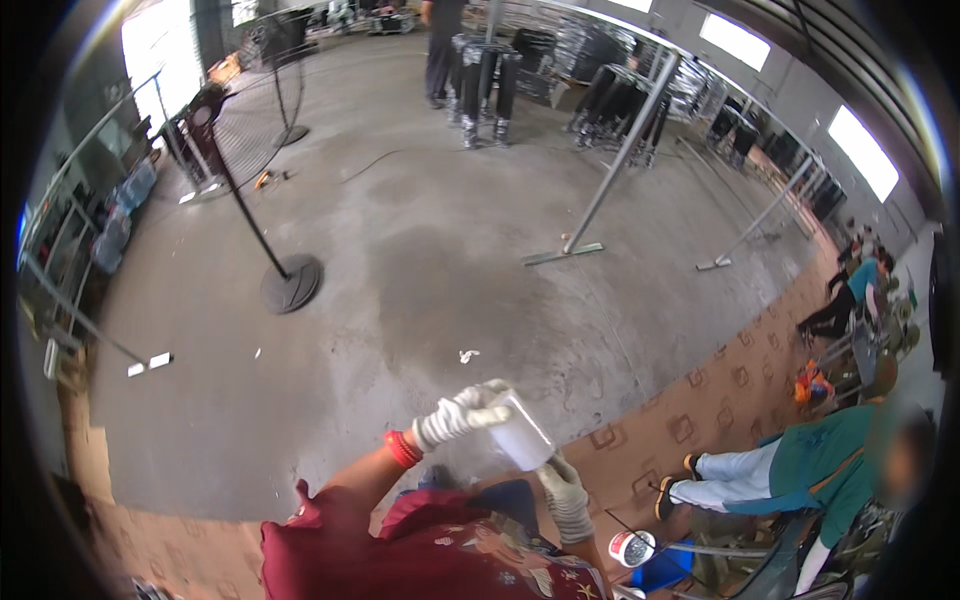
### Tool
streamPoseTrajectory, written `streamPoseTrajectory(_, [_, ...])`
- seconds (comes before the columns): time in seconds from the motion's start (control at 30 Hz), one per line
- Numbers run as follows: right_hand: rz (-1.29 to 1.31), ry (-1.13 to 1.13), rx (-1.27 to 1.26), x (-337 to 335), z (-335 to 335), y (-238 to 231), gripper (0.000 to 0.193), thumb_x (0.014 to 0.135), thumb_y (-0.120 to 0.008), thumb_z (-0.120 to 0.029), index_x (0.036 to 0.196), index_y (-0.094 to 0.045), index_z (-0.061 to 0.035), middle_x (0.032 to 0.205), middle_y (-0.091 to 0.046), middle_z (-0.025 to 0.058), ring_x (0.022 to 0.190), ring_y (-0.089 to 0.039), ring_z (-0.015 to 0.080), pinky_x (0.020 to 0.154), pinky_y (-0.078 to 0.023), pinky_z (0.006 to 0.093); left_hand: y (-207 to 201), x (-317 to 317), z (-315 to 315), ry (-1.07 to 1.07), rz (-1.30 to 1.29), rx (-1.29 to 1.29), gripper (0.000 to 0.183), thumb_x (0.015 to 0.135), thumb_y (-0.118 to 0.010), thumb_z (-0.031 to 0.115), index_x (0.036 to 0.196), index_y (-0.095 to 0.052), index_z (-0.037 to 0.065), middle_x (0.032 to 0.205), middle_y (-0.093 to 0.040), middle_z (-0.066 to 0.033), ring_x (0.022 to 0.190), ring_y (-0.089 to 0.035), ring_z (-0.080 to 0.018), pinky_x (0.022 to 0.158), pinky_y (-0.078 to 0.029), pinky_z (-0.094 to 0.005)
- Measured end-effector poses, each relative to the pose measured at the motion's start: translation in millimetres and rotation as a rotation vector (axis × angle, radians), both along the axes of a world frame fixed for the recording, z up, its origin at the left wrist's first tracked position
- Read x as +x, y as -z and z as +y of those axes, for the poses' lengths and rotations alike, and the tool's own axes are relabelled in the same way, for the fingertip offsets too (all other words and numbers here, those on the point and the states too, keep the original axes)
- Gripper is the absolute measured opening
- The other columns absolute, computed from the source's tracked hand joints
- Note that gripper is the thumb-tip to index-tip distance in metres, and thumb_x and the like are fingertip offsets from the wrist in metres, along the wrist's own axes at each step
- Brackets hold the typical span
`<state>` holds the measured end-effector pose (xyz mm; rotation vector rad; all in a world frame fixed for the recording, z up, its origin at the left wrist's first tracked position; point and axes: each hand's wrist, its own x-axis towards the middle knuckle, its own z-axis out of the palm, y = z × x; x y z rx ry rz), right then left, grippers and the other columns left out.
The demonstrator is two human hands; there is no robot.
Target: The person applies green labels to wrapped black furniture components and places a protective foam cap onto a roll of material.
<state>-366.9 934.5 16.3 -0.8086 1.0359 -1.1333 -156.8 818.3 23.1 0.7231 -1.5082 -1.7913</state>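
Note:
A short, pale white-silver piece, perhaps a tube or a small box, is held tilted in front of my body; glare hides its exact kind. Closed around its upper left end is my left hand, in a whitish knit glove, with a red band at the wrist. My right hand, gloved as well, grips the lower right end, its fingers partly hidden behind the piece.
A pedestal fan's round base stands on the grey floor ahead left. Metal rack legs rise ahead right, near wrapped black bundles. A person in green sits close on the right, beside a white bucket and blue bin.

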Motion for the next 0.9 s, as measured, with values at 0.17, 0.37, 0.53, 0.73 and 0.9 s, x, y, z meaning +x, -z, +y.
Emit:
streamPoseTrajectory(0.17, [-0.261, 0.323, 0.009, -87, -40, 34, 0.044, 0.085, -0.054, -0.031, 0.112, -0.051, 0.0038, 0.106, -0.057, 0.0127, 0.096, -0.056, 0.0218, 0.081, -0.047, 0.0353, 10, -106, -65, 0.317, -0.137, -0.024, 0.057, 0.08, -0.065, 0.035, 0.124, -0.044, 0.004, 0.11, -0.056, -0.0111, 0.104, -0.051, -0.0201, 0.09, -0.041, -0.0322])
streamPoseTrajectory(0.37, [-0.268, 0.242, 0.094, -224, -131, 78, 0.057, 0.084, -0.053, -0.044, 0.119, -0.045, 0.0007, 0.101, -0.058, 0.0173, 0.081, -0.06, 0.0261, 0.071, -0.051, 0.0371, 30, -217, -130, 0.312, -0.072, 0.073, 0.047, 0.079, -0.066, 0.023, 0.121, -0.05, 0.009, 0.136, -0.031, -0.0095, 0.112, -0.042, -0.0171, 0.092, -0.037, -0.0301])
streamPoseTrajectory(0.53, [-0.273, -0.026, 0.071, -309, -251, 56, 0.041, 0.087, -0.053, -0.033, 0.105, -0.052, 0.0033, 0.082, -0.063, 0.015, 0.067, -0.062, 0.0238, 0.063, -0.052, 0.0348, 2, -293, -230, 0.242, -0.064, -0.062, 0.048, 0.079, -0.067, 0.02, 0.122, -0.049, 0.008, 0.137, -0.028, -0.0085, 0.116, -0.038, -0.0185, 0.097, -0.033, -0.0323])
streamPoseTrajectory(0.73, [-0.39, -0.164, 0.147, -353, -356, 27, 0.028, 0.085, -0.053, -0.027, 0.091, -0.057, 0.0002, 0.072, -0.062, 0.0104, 0.062, -0.061, 0.0196, 0.058, -0.049, 0.0304, -31, -331, -325, 0.098, -0.037, 0.084, 0.06, 0.077, -0.069, 0.021, 0.128, -0.042, 0.004, 0.137, -0.027, -0.0072, 0.123, -0.032, -0.0187, 0.101, -0.03, -0.0327])
streamPoseTrajectory(0.9, [-0.397, -0.253, 0.121, -367, -450, 25, 0.038, 0.087, -0.047, -0.036, 0.079, -0.059, -0.0005, 0.059, -0.058, 0.008, 0.05, -0.054, 0.0175, 0.051, -0.043, 0.0275, 8, -347, -398, -0.075, -0.058, 0.253, 0.068, 0.077, -0.069, 0.025, 0.131, -0.034, 0.005, 0.12, -0.05, -0.0067, 0.112, -0.044, -0.0158, 0.096, -0.035, -0.0318])
